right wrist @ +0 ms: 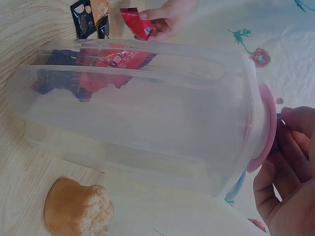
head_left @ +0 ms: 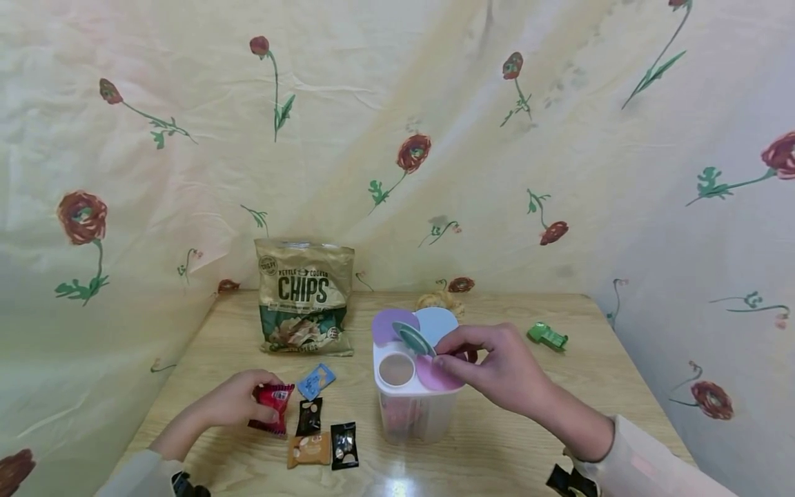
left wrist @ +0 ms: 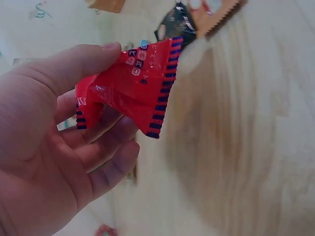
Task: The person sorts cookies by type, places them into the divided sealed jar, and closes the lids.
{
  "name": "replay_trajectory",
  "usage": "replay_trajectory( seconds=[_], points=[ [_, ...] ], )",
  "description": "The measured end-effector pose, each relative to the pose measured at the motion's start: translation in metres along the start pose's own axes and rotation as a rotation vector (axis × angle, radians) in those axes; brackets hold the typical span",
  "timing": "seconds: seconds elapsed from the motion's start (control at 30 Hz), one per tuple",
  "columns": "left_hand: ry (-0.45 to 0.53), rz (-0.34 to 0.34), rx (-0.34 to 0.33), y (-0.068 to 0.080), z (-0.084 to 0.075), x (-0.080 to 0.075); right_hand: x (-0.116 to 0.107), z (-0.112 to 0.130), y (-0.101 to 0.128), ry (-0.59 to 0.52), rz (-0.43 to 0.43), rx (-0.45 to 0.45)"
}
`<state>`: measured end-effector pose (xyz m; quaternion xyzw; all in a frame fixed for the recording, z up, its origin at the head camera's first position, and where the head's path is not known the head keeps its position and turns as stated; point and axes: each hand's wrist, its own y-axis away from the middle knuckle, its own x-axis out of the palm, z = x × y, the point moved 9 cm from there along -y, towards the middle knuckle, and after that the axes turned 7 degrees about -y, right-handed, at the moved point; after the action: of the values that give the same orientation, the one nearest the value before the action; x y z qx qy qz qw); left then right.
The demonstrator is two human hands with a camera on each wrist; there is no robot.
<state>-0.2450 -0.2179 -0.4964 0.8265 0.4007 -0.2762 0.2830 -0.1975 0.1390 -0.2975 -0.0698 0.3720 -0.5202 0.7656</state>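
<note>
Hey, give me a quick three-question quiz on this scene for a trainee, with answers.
1. What does the left hand grip?
2. True or false: the kettle-cooked chips bag stands right of the container in the head view.
3. Which lid does the right hand hold: A purple, B teal, C pink?

Key:
1. A red wrapped packet.
2. False; it stands left.
3. B, the teal lid.

- Head: forward and down across the tabletop (head_left: pixel 509 442), farthest back.
- Left wrist: close on the red packet (left wrist: pixel 135 78).
- Right wrist: turned sideways, near the container (right wrist: pixel 162 128).
- All 3 share the red packet.
</note>
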Motion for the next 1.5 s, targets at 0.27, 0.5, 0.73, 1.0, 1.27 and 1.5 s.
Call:
replay_trajectory(
  seconds=[0.27, 0.5, 0.73, 1.0, 1.27, 1.5],
  points=[
    [-0.053, -0.047, -0.001, 0.002, -0.018, -0.022, 0.0, 0.001, 0.0, -0.004, 0.002, 0.014],
    [-0.121, -0.136, 0.059, 0.009, -0.054, -0.046, 0.0, 0.002, 0.0, -0.004, 0.005, 0.016],
    [-0.129, -0.261, 0.156, 0.015, -0.105, -0.063, 0.0, 0.002, 0.0, -0.002, 0.007, 0.011],
    [-0.17, -0.423, 0.196, 0.025, -0.162, -0.081, 0.0, 0.003, -0.001, 0.001, 0.008, 0.006],
    [-0.078, -0.45, 0.234, 0.03, -0.201, -0.08, 0.0, 0.004, -0.001, 0.004, 0.005, 0.006],
    [-0.072, -0.448, 0.298, 0.024, -0.228, -0.073, 0.001, 0.003, -0.001, 0.008, 0.007, 0.011]
  ],
)
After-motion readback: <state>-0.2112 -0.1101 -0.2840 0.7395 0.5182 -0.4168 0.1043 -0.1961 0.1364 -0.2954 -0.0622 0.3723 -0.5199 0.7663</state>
